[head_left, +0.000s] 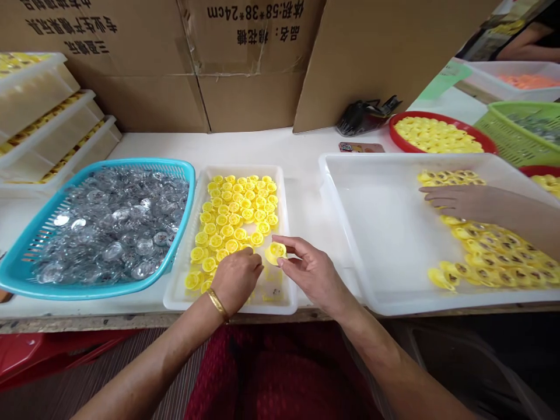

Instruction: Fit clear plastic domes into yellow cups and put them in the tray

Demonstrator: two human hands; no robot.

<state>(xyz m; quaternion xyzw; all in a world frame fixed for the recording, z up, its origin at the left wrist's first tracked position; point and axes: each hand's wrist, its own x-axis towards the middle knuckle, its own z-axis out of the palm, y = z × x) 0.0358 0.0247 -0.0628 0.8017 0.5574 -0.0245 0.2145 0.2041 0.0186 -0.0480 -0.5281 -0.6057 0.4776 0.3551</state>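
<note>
My right hand (306, 271) pinches a small yellow plastic cup-shaped piece (275, 253) between thumb and fingers, its open side turned up toward me. Beside it, my left hand (238, 277), with a gold bangle at the wrist, is closed with the fingertips bent down; whatever they hold is hidden. Both hands are above the near part of a narrow white tray (285, 291). Rows of similar yellow pieces (227, 230) fill most of that tray, with pale shapes inside them.
On the left stands a blue basket (192, 175) of clear, shiny round pieces (118, 221), with stacked white trays (48, 128) behind. To the right, another person's hand (455, 198) reaches over a wide white tray (371, 233) partly filled with yellow pieces. Cardboard (254, 99) walls the back.
</note>
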